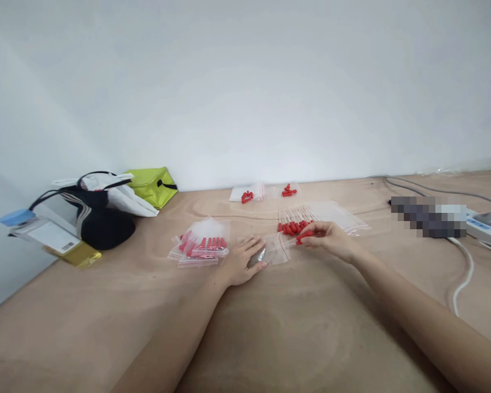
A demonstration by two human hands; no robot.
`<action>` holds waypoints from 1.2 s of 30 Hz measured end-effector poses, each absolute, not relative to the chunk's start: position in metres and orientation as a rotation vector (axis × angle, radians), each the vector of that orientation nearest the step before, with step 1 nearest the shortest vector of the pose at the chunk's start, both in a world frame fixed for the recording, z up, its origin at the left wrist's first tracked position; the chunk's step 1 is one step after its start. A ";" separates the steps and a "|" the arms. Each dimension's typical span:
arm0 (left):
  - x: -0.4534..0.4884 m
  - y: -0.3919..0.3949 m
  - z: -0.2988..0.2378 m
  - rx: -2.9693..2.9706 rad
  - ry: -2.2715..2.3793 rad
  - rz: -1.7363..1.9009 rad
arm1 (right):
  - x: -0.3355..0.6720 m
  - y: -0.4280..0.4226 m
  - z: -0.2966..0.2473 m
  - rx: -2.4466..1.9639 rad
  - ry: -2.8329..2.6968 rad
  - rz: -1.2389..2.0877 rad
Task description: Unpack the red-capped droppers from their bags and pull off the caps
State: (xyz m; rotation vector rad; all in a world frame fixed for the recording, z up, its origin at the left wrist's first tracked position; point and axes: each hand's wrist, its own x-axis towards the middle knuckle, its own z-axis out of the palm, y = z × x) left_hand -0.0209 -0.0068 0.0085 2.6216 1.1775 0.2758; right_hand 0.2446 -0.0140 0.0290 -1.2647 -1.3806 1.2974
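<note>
My left hand [242,261] lies on a small clear zip bag [275,249] with a red seal strip, fingers pressed on its left end. My right hand [329,238] pinches a red-tipped piece [304,237] at the bag's right mouth. Just behind the bag lies a loose row of thin white sticks with red tips [293,222]. A stack of filled zip bags [200,244] with red pieces inside sits to the left of my left hand.
Two more small bags with red bits [265,192] lie near the wall. A black and white bag [96,210], a green pouch [152,185] and a badge holder [45,233] sit at the left. A power strip [486,225] and white cables [464,275] are at the right.
</note>
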 end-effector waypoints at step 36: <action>0.005 0.037 -0.001 2.332 1.227 0.634 | 0.163 0.030 0.017 -1.546 -2.508 0.018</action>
